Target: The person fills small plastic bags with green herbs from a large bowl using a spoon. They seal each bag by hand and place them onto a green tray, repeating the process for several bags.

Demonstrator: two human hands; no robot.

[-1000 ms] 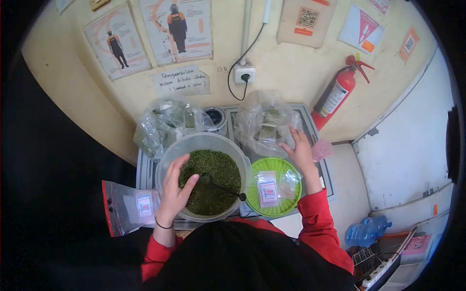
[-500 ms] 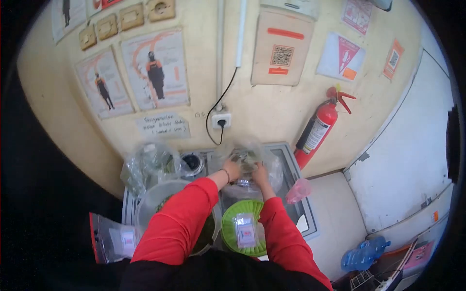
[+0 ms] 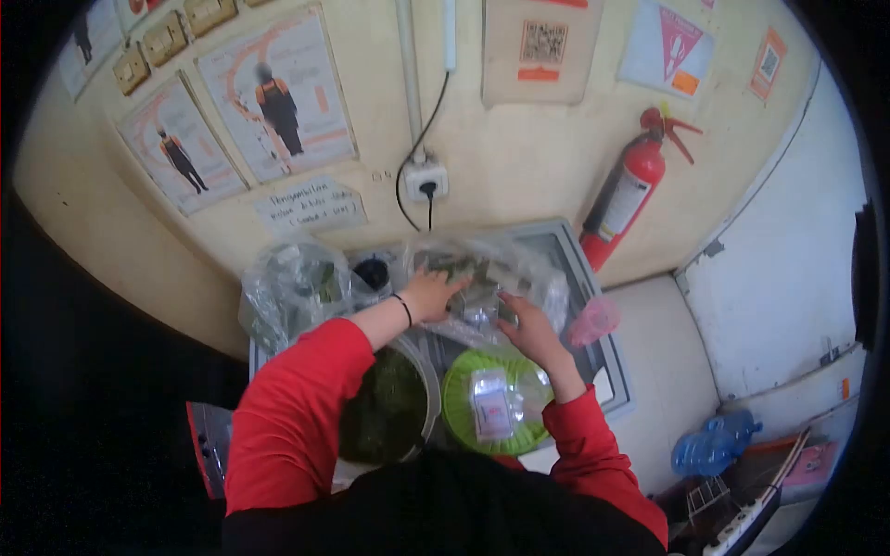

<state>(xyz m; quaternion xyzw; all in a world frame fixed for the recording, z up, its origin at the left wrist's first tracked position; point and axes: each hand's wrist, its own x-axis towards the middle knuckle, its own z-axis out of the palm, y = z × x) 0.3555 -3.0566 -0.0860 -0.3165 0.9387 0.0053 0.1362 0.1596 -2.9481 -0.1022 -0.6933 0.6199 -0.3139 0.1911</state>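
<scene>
My left hand (image 3: 430, 295), with a dark band at the wrist, lies on a clear plastic bag (image 3: 542, 278) near the back of the grey-edged surface. Its fingers are spread over green, packet-like contents (image 3: 477, 283). To the right of it, my right hand (image 3: 530, 326) touches the bag's near side, thumb and fingers apart. A white tub (image 3: 432, 389) with dark green contents stands below my left forearm. Beside it is a green ribbed lid or basket (image 3: 456, 408) bearing a clear labelled packet (image 3: 492, 408).
Another clear bag (image 3: 295, 283) with green contents sits at the left, beside a dark round container (image 3: 373, 272). A pink cup (image 3: 593, 322) lies at the right edge. On the wall hangs a red extinguisher (image 3: 630, 190); a blue bottle (image 3: 709, 449) is lower right.
The view has shifted. Both hands have come out of the bag's bunched opening and moved apart; the bag lies flatter, its contents more visible. More of the tub shows.
</scene>
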